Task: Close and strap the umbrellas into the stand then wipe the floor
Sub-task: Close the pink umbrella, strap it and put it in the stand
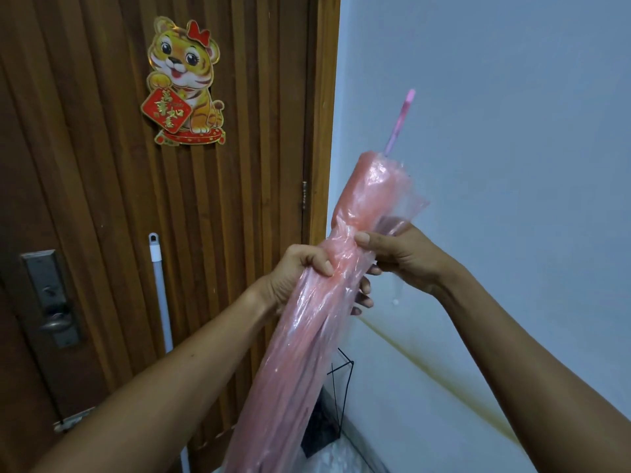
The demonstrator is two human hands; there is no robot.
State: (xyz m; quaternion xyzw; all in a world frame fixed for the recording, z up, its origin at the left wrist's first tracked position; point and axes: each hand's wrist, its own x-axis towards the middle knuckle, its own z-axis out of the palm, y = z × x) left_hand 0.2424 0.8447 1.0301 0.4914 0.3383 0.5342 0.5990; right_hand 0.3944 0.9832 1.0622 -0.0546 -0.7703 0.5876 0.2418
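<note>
A folded translucent pink umbrella point(307, 336) slants from the bottom centre up to the right, its pink tip point(401, 121) pointing at the wall. My left hand point(300, 274) is wrapped around the gathered canopy near its upper third. My right hand point(399, 254) pinches the canopy folds just above and to the right of the left hand. A black wire umbrella stand point(341, 387) shows partly behind the umbrella, on the floor by the wall. The umbrella's handle end is out of the frame.
A brown ribbed wooden door point(102, 165) with a tiger decoration point(186, 83) and a metal lock plate point(51, 298) fills the left. A white mop pole point(160, 291) leans on the door. A pale blue wall point(512, 131) is on the right.
</note>
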